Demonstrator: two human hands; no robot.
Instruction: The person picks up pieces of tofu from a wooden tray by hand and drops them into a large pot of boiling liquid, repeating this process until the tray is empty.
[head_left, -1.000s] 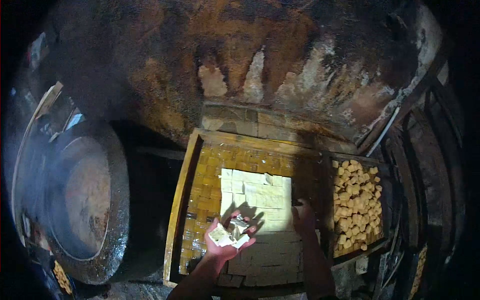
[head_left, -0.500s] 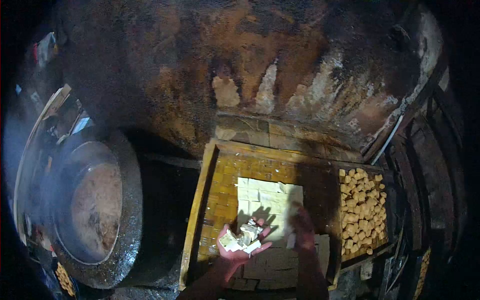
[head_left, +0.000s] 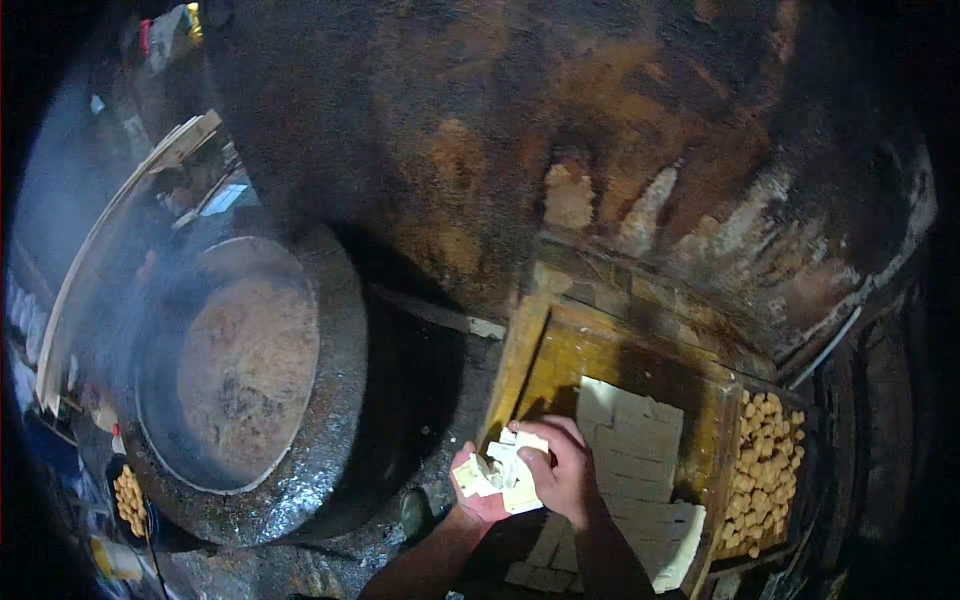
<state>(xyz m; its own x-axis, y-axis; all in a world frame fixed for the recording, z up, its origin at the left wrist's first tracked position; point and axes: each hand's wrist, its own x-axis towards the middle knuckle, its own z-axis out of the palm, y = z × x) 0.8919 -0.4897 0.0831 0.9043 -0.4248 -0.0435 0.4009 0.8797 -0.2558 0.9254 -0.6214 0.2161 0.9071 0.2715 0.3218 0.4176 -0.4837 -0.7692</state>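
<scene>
My left hand (head_left: 477,503) is cupped palm up around a small heap of white tofu pieces (head_left: 522,488), some of them broken. From the right, my right hand (head_left: 570,470) closes its fingers and thumb on pieces at the edge of that heap, and both hands are close together over the left side of a wood-framed woven tray (head_left: 517,365). Rows of cut pale tofu (head_left: 632,450) lie on the tray, beyond and to the right of my right hand. My forearms hide part of the tray's near end.
A large dark pot (head_left: 345,400) of steaming brownish liquid (head_left: 250,370) stands at the left. Golden-brown cubes (head_left: 765,470) fill a compartment on the right. More golden pieces (head_left: 130,502) sit at lower left. A boot (head_left: 415,515) shows beside the pot. A stained wall rises behind.
My right hand has moved from the tofu on the tray to the heap in my left palm. The view has swung left, bringing more of the pot into sight.
</scene>
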